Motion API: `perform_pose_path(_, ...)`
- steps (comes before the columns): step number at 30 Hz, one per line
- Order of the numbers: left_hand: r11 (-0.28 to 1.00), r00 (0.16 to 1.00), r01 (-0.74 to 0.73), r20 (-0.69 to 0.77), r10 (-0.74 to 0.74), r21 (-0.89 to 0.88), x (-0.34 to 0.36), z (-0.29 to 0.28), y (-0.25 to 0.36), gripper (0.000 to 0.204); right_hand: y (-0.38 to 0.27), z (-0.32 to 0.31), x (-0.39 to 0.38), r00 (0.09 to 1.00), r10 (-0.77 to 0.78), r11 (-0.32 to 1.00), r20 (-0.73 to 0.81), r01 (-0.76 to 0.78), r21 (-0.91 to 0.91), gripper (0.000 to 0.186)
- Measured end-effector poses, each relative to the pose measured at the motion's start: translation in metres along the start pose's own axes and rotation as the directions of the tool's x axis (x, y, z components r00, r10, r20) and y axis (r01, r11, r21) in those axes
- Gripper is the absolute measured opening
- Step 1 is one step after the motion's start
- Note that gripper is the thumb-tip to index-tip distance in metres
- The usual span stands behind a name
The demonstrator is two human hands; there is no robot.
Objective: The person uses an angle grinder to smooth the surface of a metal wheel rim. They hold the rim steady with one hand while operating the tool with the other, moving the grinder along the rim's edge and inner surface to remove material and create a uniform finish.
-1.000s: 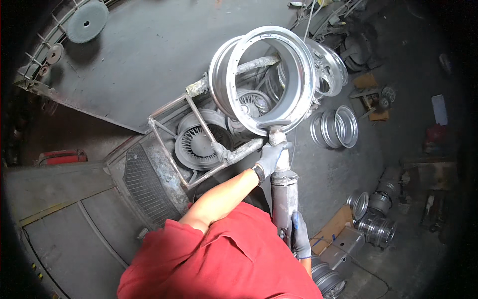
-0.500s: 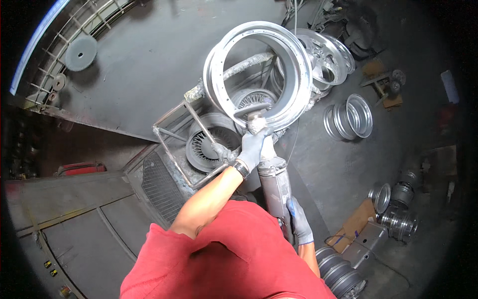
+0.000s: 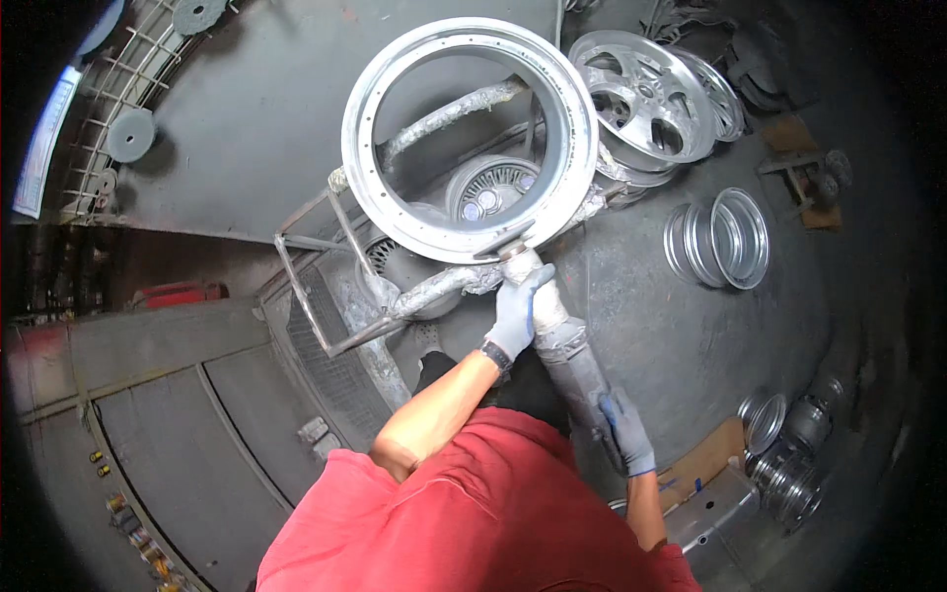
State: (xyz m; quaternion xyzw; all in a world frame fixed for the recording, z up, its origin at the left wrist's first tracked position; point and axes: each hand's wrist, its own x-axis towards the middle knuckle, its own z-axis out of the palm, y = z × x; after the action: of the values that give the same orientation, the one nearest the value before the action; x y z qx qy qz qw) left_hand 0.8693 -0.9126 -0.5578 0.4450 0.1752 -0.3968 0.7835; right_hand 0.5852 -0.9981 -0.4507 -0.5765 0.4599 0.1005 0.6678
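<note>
A large silver wheel rim ring point(image 3: 361, 148) leans on a metal stand with wrapped bars point(image 3: 434, 291). Against the ring's near edge lies the thin disc point(image 3: 503, 243) of an angle grinder point(image 3: 575, 380), seen nearly edge-on; whether it touches is hard to tell. My gloved left hand point(image 3: 515, 314) wraps the grinder's pale, covered front part just behind the disc. Farther back, my gloved right hand point(image 3: 629, 434) holds the rear of the grey body from its right side. Some of its fingers are hidden.
Spoked wheels point(image 3: 656, 94) stand beside the ring at right. More rims point(image 3: 735, 237) sit on the floor, with a stack point(image 3: 789, 474) at lower right near cardboard point(image 3: 705, 459). Grey discs point(image 3: 131, 135) hang on a wire rack at upper left. Left of me is a floor grate point(image 3: 330, 355).
The grinder's disc has gone from inside the ring's opening to its near outer edge. Both hands have moved right with the grinder. The ring now faces me more squarely.
</note>
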Motion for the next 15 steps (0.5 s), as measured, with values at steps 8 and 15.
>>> perform_pose_path(8, 0.975, 0.993, 0.11, 0.066, -0.099, -0.194, 0.011, 0.058, -0.011, 0.029, -0.045, -0.042, 0.0, 0.999, 0.026, 0.997, -0.039, -0.023, 0.072, 0.059)
perform_pose_path(15, 0.992, 0.997, 0.079, 0.02, -0.077, -0.098, -0.008, 0.016, 0.017, 0.033, -0.019, 0.021, -0.023, 1.0, 0.005, 0.992, -0.012, -0.003, 0.122, 0.058)
